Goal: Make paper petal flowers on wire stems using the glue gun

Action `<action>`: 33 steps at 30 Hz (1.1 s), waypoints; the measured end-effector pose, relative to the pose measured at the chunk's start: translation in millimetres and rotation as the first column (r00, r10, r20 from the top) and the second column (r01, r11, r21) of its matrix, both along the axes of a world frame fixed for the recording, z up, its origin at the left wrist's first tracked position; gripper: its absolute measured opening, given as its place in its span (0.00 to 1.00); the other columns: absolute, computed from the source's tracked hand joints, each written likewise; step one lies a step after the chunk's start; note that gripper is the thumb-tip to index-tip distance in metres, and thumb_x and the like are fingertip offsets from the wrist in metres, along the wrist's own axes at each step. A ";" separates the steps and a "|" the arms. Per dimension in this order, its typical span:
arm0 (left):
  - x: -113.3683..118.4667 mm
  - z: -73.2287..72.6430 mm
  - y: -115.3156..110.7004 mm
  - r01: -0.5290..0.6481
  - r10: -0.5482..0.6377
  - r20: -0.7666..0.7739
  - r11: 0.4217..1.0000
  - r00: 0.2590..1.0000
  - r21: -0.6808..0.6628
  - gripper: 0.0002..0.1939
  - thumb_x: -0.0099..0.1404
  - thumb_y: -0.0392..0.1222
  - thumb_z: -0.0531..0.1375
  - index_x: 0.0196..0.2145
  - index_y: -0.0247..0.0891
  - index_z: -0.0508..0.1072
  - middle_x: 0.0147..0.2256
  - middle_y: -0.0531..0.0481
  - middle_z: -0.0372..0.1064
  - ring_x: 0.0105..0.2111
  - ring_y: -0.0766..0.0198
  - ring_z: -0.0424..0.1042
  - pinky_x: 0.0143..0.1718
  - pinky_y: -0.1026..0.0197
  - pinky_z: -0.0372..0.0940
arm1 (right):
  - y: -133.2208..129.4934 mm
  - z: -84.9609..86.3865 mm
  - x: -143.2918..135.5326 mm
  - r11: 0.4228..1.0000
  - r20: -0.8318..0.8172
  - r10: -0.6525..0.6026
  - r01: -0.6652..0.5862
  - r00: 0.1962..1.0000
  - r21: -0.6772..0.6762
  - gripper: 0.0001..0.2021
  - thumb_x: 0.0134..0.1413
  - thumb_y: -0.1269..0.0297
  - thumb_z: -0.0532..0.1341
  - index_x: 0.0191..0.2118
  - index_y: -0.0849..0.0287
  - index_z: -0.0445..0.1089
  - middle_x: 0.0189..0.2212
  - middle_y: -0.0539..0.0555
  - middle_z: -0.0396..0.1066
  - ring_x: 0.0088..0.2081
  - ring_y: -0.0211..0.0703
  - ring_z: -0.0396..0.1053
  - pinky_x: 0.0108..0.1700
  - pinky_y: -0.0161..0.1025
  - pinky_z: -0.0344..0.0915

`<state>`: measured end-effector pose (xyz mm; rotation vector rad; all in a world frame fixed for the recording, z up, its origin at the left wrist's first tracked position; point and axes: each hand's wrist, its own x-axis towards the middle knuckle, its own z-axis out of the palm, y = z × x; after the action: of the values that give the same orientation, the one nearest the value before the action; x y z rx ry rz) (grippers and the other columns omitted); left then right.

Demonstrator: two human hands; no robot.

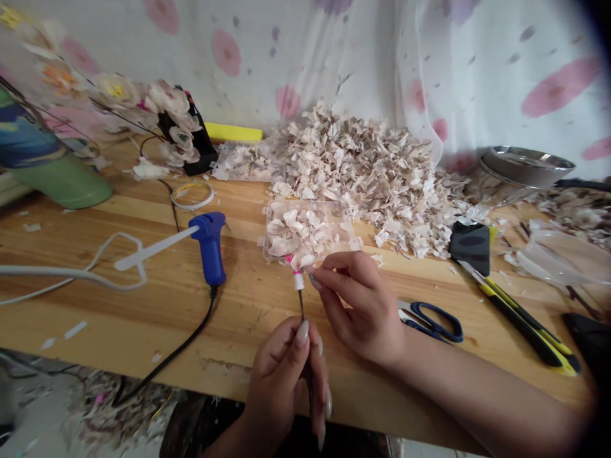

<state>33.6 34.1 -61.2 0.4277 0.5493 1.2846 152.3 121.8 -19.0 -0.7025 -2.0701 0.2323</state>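
My left hand (291, 369) is closed round a thin dark stem (301, 304), which stands nearly upright at the table's front edge. At its top sits a small white cylinder with a pink band, and a few pale petals (301, 262) spread above it. My right hand (360, 302) pinches at the right side of these petals with thumb and forefinger. Its fingertips touch a petal, partly hidden by the fingers. Just beyond, a clear plastic box (341, 238) holds several loose whitish petals (296, 232).
A large heap of petals (363, 172) fills the back. A blue glue gun (208, 248) with its cord lies left. On the right are scissors (432, 320), a yellow-black utility knife (525, 324) and a metal pan (525, 165). A green bottle (62, 172) stands far left.
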 end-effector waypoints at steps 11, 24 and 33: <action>3.3 12.5 -4.6 -0.054 0.060 -0.237 0.998 0.970 0.031 0.16 0.64 0.53 0.61 0.28 0.37 0.70 0.14 0.55 0.72 0.11 0.71 0.67 0.13 0.72 0.64 | -12.6 13.2 -2.7 0.982 -0.190 0.057 -0.089 0.980 -0.165 0.11 0.57 0.79 0.59 0.43 0.61 0.73 0.36 0.57 0.68 0.39 0.41 0.69 0.38 0.40 0.69; 3.8 8.4 -11.0 -0.104 0.119 -0.380 0.993 0.917 0.059 0.15 0.68 0.53 0.57 0.31 0.39 0.68 0.17 0.56 0.72 0.12 0.68 0.69 0.14 0.69 0.66 | -18.0 24.9 -5.7 0.869 -0.393 0.009 -0.202 0.919 -0.452 0.09 0.57 0.74 0.61 0.37 0.54 0.78 0.32 0.52 0.70 0.34 0.39 0.68 0.33 0.36 0.69; 6.5 7.1 -9.6 -0.123 0.135 -0.327 0.991 0.935 0.057 0.17 0.67 0.53 0.58 0.27 0.38 0.68 0.15 0.57 0.71 0.11 0.70 0.68 0.13 0.71 0.65 | -24.4 23.1 -3.6 0.958 -0.276 0.107 -0.174 0.955 -0.230 0.14 0.55 0.80 0.60 0.44 0.60 0.75 0.35 0.55 0.68 0.37 0.40 0.69 0.37 0.38 0.70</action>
<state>40.2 24.5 -54.1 0.6530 0.8502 1.3588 148.7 97.4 4.1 -0.6355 -1.8550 0.6460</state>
